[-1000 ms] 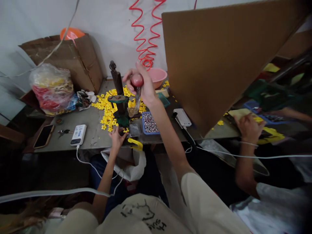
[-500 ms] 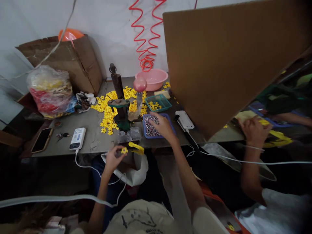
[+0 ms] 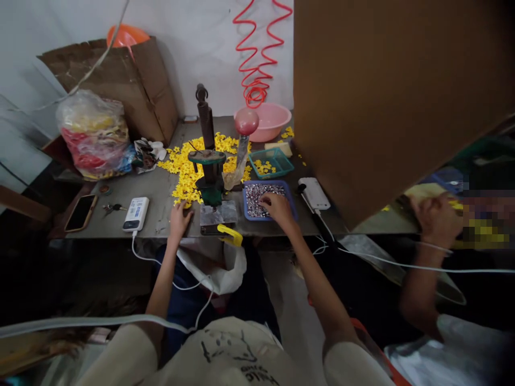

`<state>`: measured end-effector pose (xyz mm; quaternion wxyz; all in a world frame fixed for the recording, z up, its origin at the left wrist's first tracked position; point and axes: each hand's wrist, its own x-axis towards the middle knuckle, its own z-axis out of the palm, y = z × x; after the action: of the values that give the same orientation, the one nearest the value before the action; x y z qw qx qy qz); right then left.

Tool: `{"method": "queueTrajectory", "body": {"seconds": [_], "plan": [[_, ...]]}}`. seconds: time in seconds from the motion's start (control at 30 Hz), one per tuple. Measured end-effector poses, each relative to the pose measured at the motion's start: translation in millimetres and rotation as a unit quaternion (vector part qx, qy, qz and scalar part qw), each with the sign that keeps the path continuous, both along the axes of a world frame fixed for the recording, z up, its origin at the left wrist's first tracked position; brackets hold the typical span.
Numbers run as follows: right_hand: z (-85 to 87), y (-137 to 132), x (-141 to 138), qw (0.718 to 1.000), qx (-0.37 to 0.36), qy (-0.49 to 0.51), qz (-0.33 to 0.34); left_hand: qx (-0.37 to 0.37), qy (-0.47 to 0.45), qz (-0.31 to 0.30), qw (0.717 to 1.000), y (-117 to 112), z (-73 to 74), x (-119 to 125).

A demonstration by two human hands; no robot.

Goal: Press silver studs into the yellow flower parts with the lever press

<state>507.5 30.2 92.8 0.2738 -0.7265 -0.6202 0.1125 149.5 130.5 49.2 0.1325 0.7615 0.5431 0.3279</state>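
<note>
My right hand (image 3: 278,209) rests with its fingertips among the silver beads in a blue tray (image 3: 270,185). My left hand (image 3: 179,222) is at the table's front edge, beside the green base of a bench hand press (image 3: 211,182) and against the rim of a heap of small yellow flowers (image 3: 189,171). Nothing shows clearly in either hand. The press lever, with its pink ball knob (image 3: 246,122), stands raised. A yellow clamp (image 3: 230,235) lies at the table's front edge, between my hands.
A co-worker's hand (image 3: 436,220) works behind a tall cardboard sheet (image 3: 374,107) on the right. A teal basket (image 3: 270,162), pink basin (image 3: 269,122), two power banks, a phone (image 3: 81,213) and keys (image 3: 112,208) lie on the table. A plastic bag (image 3: 94,134) and cardboard box (image 3: 120,88) stand back left.
My left hand has moved from near the clamp to beside the press, and the yellow flower it held no longer shows. My right hand has stayed in the bead tray.
</note>
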Motion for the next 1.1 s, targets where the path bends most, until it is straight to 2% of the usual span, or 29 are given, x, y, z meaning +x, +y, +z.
{"method": "queueTrajectory", "body": {"seconds": [0.07,0.13,0.2,0.3,0.4,0.53,0.63,0.73,0.83,0.93,1.1], "plan": [[-3.4,-4.1,5.5,0.998,0.054,0.015,-0.027,-0.021,0.001,-0.013,1.0,13.1,-4.0,2.2],[-6.2,-8.6,11.4,0.993,0.094,0.038,-0.053,-0.033,-0.019,-0.013,0.999,15.1,-7.5,-0.2],[-7.6,-12.2,15.8,0.988,0.112,0.08,-0.073,-0.043,-0.061,-0.003,0.997,8.6,-7.3,-5.2],[-5.4,-16.9,12.2,0.973,0.13,0.176,-0.07,-0.072,-0.15,-0.01,0.986,-12.7,1.3,-7.6],[2.4,-23.6,-13.1,0.938,0.129,0.321,-0.006,-0.13,-0.213,-0.066,0.966,-43.7,15.3,5.2],[12.2,-32.1,-70.9,0.879,0.082,0.461,0.089,-0.201,-0.251,-0.157,0.934,-82.9,30.3,38.8],[9.7,-29.2,-107.7,0.862,0.097,0.485,0.107,-0.209,-0.273,-0.187,0.92,-99.0,35.4,60.4],[-1.4,-19.8,-127.5,0.847,0.117,0.508,0.106,-0.209,-0.283,-0.201,0.914,-104.1,36.4,72.4],[-12.0,-11.9,-134.7,0.834,0.088,0.532,0.115,-0.212,-0.286,-0.201,0.913,-104.0,34.6,76.9],[-15.5,-9.1,-135.6,0.834,0.055,0.534,0.129,-0.221,-0.29,-0.203,0.909,-102.9,32.4,77.9],[-13.9,-10.3,-133.7,0.849,0.075,0.506,0.134,-0.21,-0.281,-0.196,0.916,-101.4,30.6,76.9]]}}
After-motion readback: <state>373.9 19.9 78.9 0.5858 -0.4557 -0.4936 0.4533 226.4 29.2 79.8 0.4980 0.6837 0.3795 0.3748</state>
